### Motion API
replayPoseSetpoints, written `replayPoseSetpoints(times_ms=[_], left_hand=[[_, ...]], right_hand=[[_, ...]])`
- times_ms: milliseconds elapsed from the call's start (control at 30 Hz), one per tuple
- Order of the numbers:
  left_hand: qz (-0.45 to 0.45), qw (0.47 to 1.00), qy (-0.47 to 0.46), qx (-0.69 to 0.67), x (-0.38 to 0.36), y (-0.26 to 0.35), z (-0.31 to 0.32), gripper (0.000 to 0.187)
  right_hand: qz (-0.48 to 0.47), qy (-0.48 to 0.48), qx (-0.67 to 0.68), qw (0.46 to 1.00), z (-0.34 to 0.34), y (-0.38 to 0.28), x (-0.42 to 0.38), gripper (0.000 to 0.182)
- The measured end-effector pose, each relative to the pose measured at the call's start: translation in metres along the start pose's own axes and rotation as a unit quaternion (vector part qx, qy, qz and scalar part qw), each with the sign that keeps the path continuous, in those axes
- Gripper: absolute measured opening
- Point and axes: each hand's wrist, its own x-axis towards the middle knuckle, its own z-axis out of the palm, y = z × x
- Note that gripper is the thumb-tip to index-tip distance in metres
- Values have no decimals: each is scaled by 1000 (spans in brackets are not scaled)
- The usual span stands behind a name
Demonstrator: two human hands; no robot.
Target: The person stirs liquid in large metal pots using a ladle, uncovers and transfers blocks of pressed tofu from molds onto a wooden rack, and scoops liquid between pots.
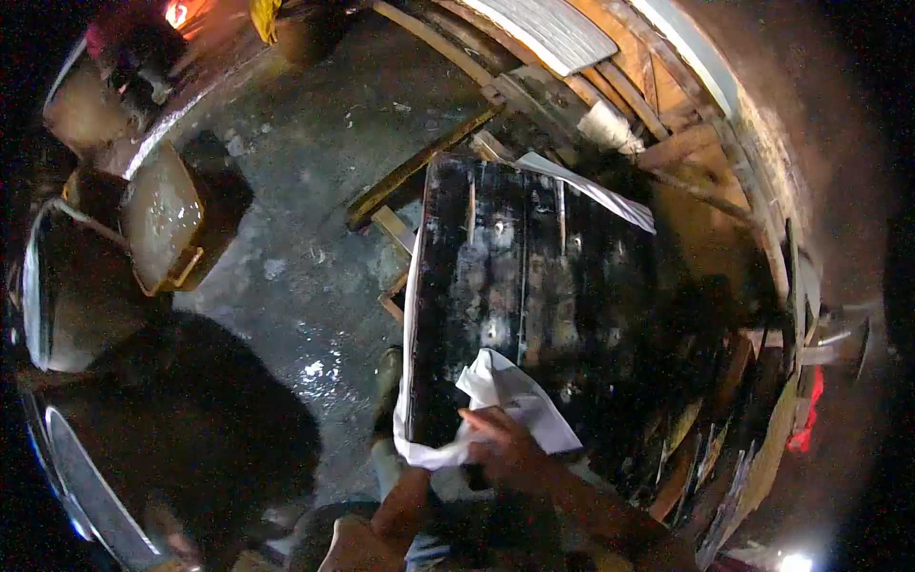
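Observation:
A dark wooden panel (496, 276) with scuffed, pale-streaked boards lies in front of me. White cloth (519, 405) wraps its left edge and near left corner, and a loose piece folds up over the near part of its top. My right hand (500, 440) is closed on this cloth near the panel's front edge. At the near left corner, just below the cloth, is my left hand (408, 491); its fingers are hidden, so its grip does not show. More white cloth (600, 191) runs along the far edge.
Several wooden slats (419, 167) lie beyond the panel. Broken boards (705, 448) are stacked at the right. A rectangular basin (162, 219) with liquid stands at the left on the wet concrete floor (315, 276). A white corrugated sheet (543, 33) lies at the top.

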Motion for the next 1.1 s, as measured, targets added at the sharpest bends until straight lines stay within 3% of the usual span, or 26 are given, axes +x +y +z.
replayPoseSetpoints(times_ms=[67,133,200,233,267,300,333,367,400,433,467,500,567,600,633,667,700,733,767,800,833,867,900,933,1033,1100], left_hand=[[27,992,-90,-90,-1,33,12,47],[57,970,-181,-152,-9,86,5,48],[170,980,23,99,9,130,15,44],[265,928,37,260,-1,137,47,41],[410,882,-57,227,-34,126,95,42],[588,578,8,566,-35,123,109,49],[653,502,-82,562,-39,104,127,57],[603,473,-104,634,-47,83,139,61],[547,442,-123,701,-58,59,146,66],[417,351,-40,838,-81,33,151,73],[480,250,-66,839,-86,12,140,74],[511,282,-113,804,-93,1,128,61],[480,182,-95,853,-100,-13,93,47],[451,231,-151,849,-111,-10,80,43],[420,280,-207,838,-123,-5,62,40],[425,301,-263,812,-124,1,43,42],[268,414,-240,836,-129,10,28,46],[237,376,-304,843,-118,28,-13,46],[230,168,-300,910,-118,45,-37,43],[217,228,-250,916,-147,63,-31,43],[113,368,-119,915,-119,77,-66,40],[134,409,85,899,-133,76,-44,34],[213,385,68,895,-126,87,-51,27],[245,420,82,870,-111,91,-57,27],[230,661,144,700,-46,92,-69,29],[179,813,160,531,13,92,-83,31]], right_hand=[[20,56,-11,998,-21,19,-32,41],[-128,182,-79,972,-45,112,-66,26],[-104,282,31,953,-66,242,-116,21],[-23,308,102,946,-59,255,-134,22],[53,339,179,922,-53,269,-152,23],[80,367,265,888,-58,250,-147,25],[95,373,196,902,-61,228,-141,27],[112,377,127,911,-65,201,-134,30],[111,341,-102,928,-67,168,-124,33],[103,323,-173,925,-53,157,-120,35],[93,308,-244,915,-38,146,-116,37],[82,326,-164,928,-22,148,-114,38],[108,217,-321,915,15,169,-117,33],[116,159,-396,897,39,191,-122,30],[16,199,52,978,86,238,-136,26],[-81,195,489,846,119,273,-146,21],[-64,185,306,932,113,258,-155,20],[-43,167,111,979,109,230,-174,18],[-20,142,-87,986,108,209,-192,18],[-33,168,-65,983,107,204,-195,16],[-44,196,-43,979,105,200,-194,15],[-52,224,-21,973,98,191,-194,13],[-74,239,-18,968,83,186,-189,11],[-95,257,-17,962,43,164,-172,10],[-139,391,54,908,-38,181,-88,16],[-109,421,-56,899,-127,149,-44,21]])
